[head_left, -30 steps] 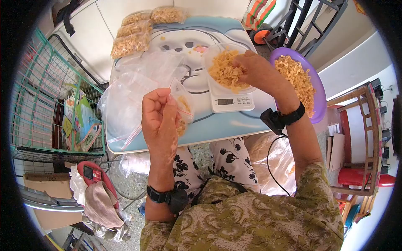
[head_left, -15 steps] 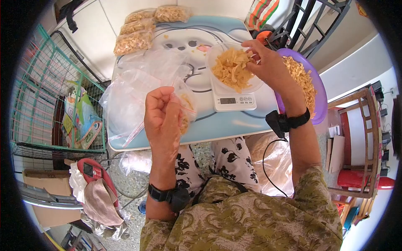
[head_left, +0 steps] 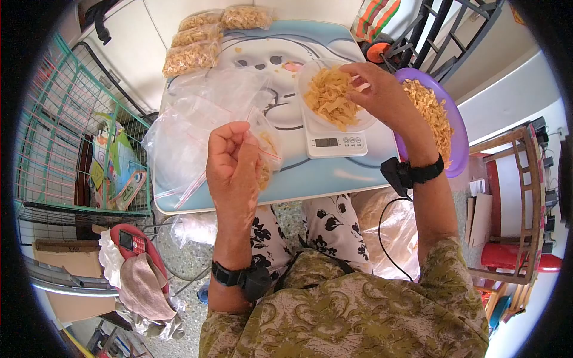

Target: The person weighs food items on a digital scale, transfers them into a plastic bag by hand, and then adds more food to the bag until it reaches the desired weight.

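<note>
My left hand [head_left: 233,158] pinches the top of a clear zip bag [head_left: 271,161], which has some yellow strips inside; part of the bag is hidden behind the hand. Over the right side of a clear plastic bowl [head_left: 311,117] is my right hand [head_left: 382,92], thumb and forefinger apart near the food. Dried yellow strips [head_left: 331,98] are heaped in the bowl. It rests on a white digital kitchen scale [head_left: 337,147]; I cannot read the display. A purple basin [head_left: 458,134] of similar dried strips [head_left: 431,113] stands to the right, partly behind my right forearm.
Clear empty zip bags [head_left: 185,131] lie spread on the left of the table [head_left: 310,186]. Several filled bags [head_left: 192,58] are stacked at the back left. A green wire cage [head_left: 77,137] stands left, and a wooden frame [head_left: 522,197] is at the right.
My right hand's thumb and forefinger have parted over the bowl; a strip seen near the fingertips before no longer shows there. My left hand keeps its pinch on the bag.
</note>
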A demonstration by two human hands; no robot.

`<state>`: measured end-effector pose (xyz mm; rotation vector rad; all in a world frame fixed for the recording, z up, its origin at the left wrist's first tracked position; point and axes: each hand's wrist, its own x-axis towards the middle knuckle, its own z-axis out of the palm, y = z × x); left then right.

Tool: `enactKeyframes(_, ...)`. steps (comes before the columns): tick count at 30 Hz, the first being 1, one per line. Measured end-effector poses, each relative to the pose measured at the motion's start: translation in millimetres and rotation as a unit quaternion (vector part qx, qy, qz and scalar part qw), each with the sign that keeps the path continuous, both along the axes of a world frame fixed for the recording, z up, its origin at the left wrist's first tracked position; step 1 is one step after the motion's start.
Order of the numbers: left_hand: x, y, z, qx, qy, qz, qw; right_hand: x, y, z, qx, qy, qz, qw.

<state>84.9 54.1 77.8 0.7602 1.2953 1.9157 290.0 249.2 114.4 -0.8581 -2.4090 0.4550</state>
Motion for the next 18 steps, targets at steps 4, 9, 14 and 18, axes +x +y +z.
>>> enactKeyframes(4, -2.2, -0.1, -2.9, 0.004, -0.003, -0.005, 1.0, 2.9, -7.3, 9.4, -0.05, -0.024, -0.033, 0.998)
enactKeyframes(9, 0.2, 0.4, 0.3, 0.01, -0.008, -0.009, 1.0, 1.7, -13.1, 11.1, -0.011, -0.07, -0.011, 0.997)
enactKeyframes(14, 1.2, 1.9, 0.0, 0.004, 0.002, -0.001, 1.0, -5.7, -13.0, 2.6, 0.101, -0.107, 0.031, 0.989)
enactKeyframes(18, 0.0, 1.1, 0.4, 0.0, 0.008, 0.0, 1.0, -7.7, -21.0, 3.0, 0.186, -0.129, -0.002, 0.974)
